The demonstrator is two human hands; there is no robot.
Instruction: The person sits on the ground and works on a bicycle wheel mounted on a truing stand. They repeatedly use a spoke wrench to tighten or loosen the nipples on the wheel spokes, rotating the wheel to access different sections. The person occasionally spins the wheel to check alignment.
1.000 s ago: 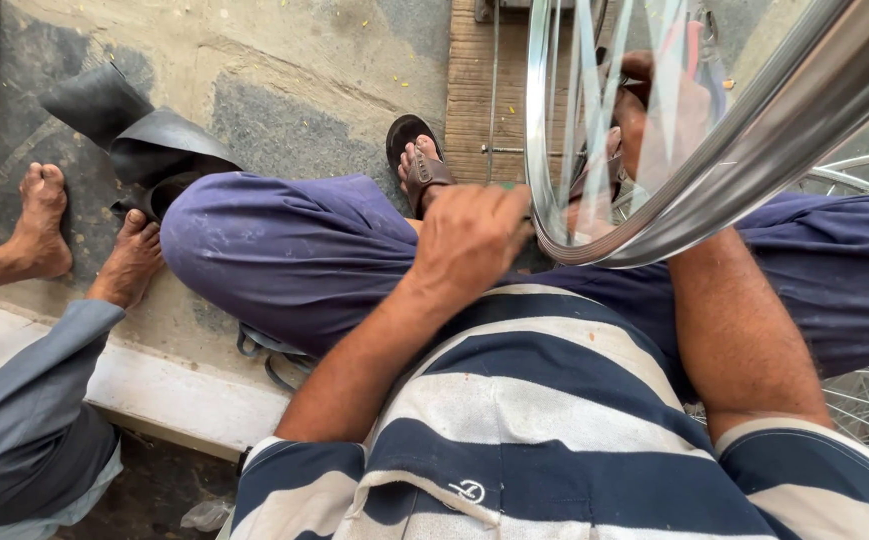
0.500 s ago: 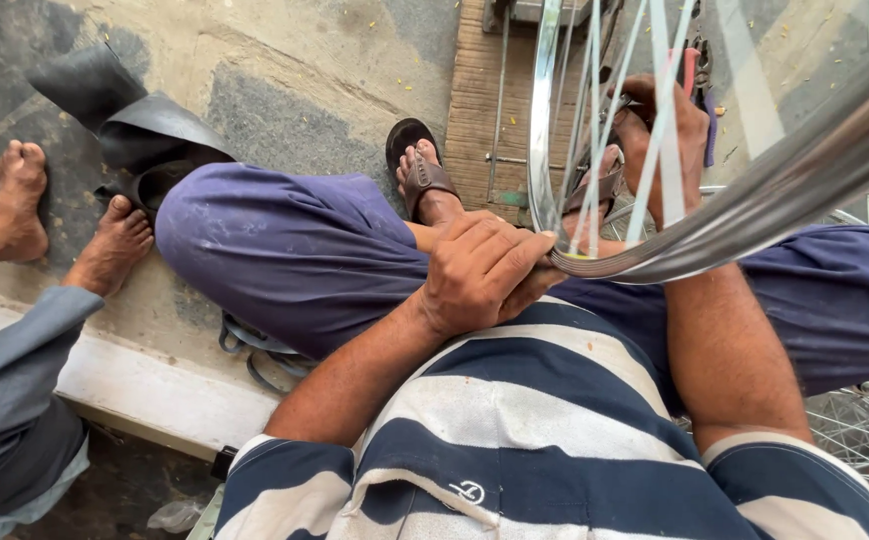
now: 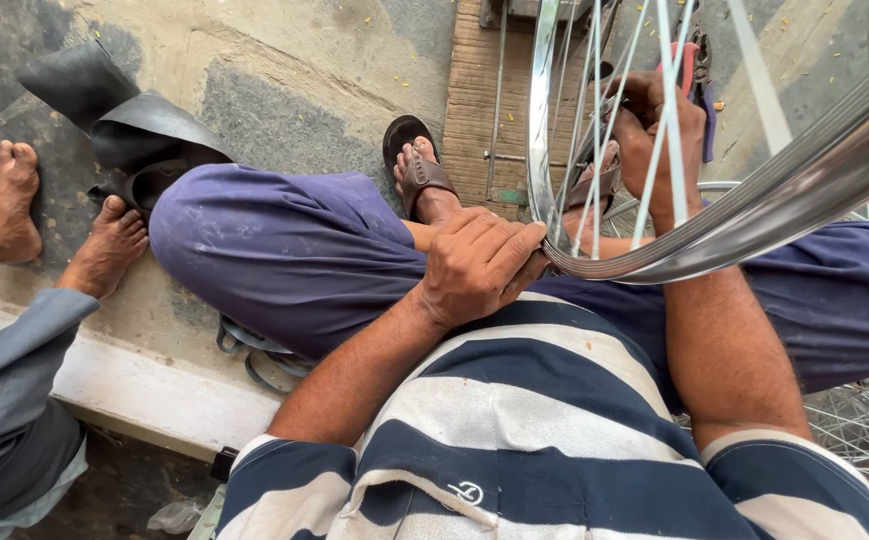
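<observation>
Head view: left hand (image 3: 480,265) clamps the wheel rim (image 3: 755,215) low, steadying it over the lap. Right hand (image 3: 667,130), behind the spokes (image 3: 605,110), grips red-handled pliers (image 3: 693,70) for spoke work. Since the earlier frame the rim sits lower and the right hand is clearer. Another person's bare feet (image 3: 55,225) are at left.

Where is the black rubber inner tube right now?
Upper left of the head view: the inner tube lies on the concrete ground, beside the wearer's raised knee.
</observation>
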